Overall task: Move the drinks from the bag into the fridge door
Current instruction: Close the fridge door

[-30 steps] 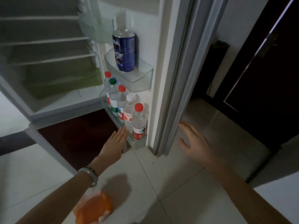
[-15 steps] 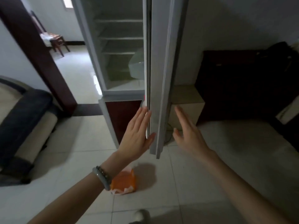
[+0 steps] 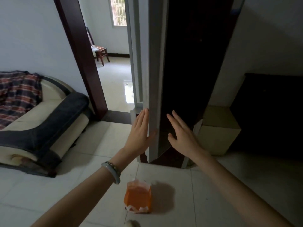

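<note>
A pale tiled floor (image 3: pixel 188 185) carries everything here. An orange plastic bag (image 3: pixel 138 198) stands on it in the foreground, casting a shadow to its right. A cream and dark grey sofa (image 3: pixel 49 128) rests at left, and a beige cardboard box (image 3: pixel 218 136) sits at right, beside the dark fridge (image 3: pixel 188 79).

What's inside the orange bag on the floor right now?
The orange bag stands on the tiles below the left hand. Its top looks open, but its walls hide the inside; no drink shows, so I cannot tell whether it is empty.
</note>
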Tool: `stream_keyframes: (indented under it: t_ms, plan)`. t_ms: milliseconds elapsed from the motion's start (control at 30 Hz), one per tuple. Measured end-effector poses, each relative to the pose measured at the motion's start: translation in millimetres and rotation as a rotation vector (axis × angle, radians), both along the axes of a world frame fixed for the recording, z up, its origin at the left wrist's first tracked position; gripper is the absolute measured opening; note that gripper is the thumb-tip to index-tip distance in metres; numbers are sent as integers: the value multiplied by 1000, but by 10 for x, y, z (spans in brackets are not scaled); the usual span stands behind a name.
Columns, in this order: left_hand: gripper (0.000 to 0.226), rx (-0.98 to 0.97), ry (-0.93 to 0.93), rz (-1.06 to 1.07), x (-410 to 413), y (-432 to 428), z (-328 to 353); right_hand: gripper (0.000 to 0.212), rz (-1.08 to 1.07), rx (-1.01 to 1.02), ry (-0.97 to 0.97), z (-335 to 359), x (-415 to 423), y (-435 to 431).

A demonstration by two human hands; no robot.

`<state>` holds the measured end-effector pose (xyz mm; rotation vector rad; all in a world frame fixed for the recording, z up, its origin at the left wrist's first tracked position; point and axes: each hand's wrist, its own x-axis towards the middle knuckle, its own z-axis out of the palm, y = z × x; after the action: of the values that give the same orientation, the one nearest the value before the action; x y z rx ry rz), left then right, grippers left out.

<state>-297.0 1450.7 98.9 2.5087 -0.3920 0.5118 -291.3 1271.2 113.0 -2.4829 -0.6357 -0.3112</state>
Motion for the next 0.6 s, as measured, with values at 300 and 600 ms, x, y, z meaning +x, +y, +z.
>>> stream_keyframes:
  t_ms: [300,600]
  plan:
    - [74,55,-28,2,837,855,29,73,-21,-207,-160,64,1099,774]
    - [86,-70,90,-23,1722,1354,-3,77,-12,-354,-153,13,1992,1195]
